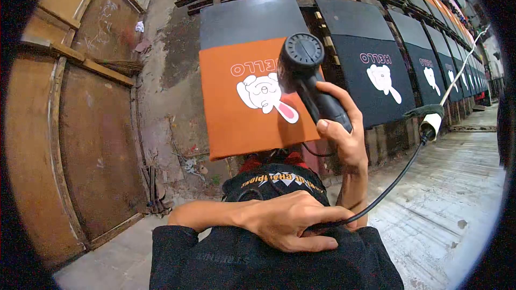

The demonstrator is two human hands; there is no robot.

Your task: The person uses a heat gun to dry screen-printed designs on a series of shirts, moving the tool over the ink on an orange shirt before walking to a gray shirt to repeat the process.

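Observation:
My right hand (346, 129) is wrapped round the handle of a black hair dryer (303, 56). The dryer is held over the right part of an orange fabric piece (226, 126), hiding some of its print. That fabric lies on a dark board (252, 19) and carries a white bunny (263, 94) with a pink ear, plus HELLO lettering, upside down to me. Close to my body, my left hand (295, 220) is closed on the dryer's black cord (395, 182), with part of its grip hidden.
Black fabric pieces (371, 67) with the same print lie on a long row of boards at right. A white socket (431, 124) joins the black cord to a white cable (457, 78). Brown wooden panels (99, 145) stand at left, beside a rough concrete floor.

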